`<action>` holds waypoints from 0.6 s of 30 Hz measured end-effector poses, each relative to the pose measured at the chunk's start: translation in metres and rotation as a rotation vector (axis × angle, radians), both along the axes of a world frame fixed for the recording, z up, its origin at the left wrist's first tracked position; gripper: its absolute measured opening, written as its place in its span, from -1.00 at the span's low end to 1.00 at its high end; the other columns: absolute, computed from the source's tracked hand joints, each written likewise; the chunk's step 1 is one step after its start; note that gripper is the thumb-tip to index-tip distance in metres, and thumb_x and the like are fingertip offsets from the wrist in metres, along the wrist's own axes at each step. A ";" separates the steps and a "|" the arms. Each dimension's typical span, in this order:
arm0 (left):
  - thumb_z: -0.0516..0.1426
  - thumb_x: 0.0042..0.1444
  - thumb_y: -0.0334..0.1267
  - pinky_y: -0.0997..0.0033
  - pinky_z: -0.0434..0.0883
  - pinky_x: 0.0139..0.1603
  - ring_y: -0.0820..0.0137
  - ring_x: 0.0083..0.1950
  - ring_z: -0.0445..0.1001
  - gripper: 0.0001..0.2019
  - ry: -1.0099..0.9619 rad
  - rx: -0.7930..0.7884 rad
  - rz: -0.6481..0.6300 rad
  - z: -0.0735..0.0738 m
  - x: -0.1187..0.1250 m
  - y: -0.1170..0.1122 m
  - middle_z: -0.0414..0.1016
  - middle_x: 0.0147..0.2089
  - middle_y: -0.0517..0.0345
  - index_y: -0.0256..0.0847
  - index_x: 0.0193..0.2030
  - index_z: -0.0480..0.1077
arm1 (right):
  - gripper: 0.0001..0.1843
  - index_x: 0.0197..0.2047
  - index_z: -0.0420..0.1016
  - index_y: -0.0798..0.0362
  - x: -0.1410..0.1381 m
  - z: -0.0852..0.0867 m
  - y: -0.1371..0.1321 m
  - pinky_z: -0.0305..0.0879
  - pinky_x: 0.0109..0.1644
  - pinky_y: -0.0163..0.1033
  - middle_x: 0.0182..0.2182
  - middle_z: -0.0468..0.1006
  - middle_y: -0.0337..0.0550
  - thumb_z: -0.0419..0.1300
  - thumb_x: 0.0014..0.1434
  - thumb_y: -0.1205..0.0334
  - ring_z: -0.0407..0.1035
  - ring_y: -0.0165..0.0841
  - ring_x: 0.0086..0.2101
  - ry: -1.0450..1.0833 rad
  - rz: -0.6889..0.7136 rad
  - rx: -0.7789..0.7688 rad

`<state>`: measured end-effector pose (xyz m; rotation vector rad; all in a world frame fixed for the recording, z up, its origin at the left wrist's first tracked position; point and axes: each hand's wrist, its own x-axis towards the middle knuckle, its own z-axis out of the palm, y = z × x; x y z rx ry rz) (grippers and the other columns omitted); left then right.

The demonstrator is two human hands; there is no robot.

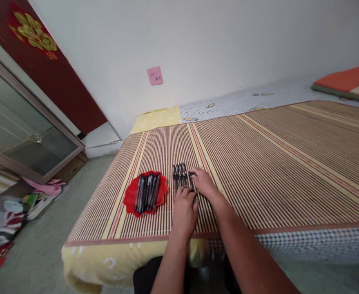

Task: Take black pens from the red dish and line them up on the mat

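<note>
Evidently, the row of pens (179,174), slim, glossy and dark-capped, lies just right of the red plate (130,192), parallel to the mat's slats, whose grooves probably curb rolling. The left hand (185,206) covers the near ends, perhaps to steady them; the right hand (203,181) has its fingertips at the row's right edge. Whether either grip is closed around a pen, I cannot tell. More pens (147,192) lie bundled inside the plate, its scalloped rim perhaps containing them. Beneath the plate spreads the ribbed, bamboo-like mat (259,175); beyond it, soft yellow bedding (157,117).
</note>
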<state>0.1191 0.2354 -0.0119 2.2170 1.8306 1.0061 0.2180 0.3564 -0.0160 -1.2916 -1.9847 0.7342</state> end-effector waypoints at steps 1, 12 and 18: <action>0.21 0.16 -0.52 -0.02 0.41 0.22 0.11 0.18 0.35 -0.80 0.002 0.000 0.003 0.000 0.000 0.000 0.52 -0.04 -0.01 -0.23 -0.10 0.51 | -0.67 -0.06 0.58 0.15 0.000 0.000 0.000 0.29 0.13 -0.23 -0.06 0.61 0.01 0.08 0.21 0.54 0.45 -0.31 -0.04 0.004 -0.001 0.001; 0.19 0.21 -0.43 -0.24 0.18 0.39 0.00 0.35 0.25 -0.77 0.127 -0.069 -0.064 0.002 0.002 -0.003 0.52 0.14 0.04 -0.17 -0.02 0.52 | -0.65 -0.03 0.58 0.15 0.000 0.000 0.000 0.31 0.15 -0.24 -0.05 0.61 0.01 0.08 0.21 0.54 0.47 -0.32 -0.03 0.032 -0.011 -0.008; 0.16 0.24 -0.42 -0.29 0.16 0.39 -0.01 0.34 0.27 -0.78 0.110 -0.084 0.003 0.005 0.003 -0.003 0.55 0.12 -0.01 -0.18 -0.02 0.54 | -0.65 -0.05 0.59 0.12 0.000 0.004 -0.003 0.32 0.14 -0.24 -0.06 0.64 -0.02 0.07 0.23 0.53 0.48 -0.32 -0.03 0.042 0.012 -0.023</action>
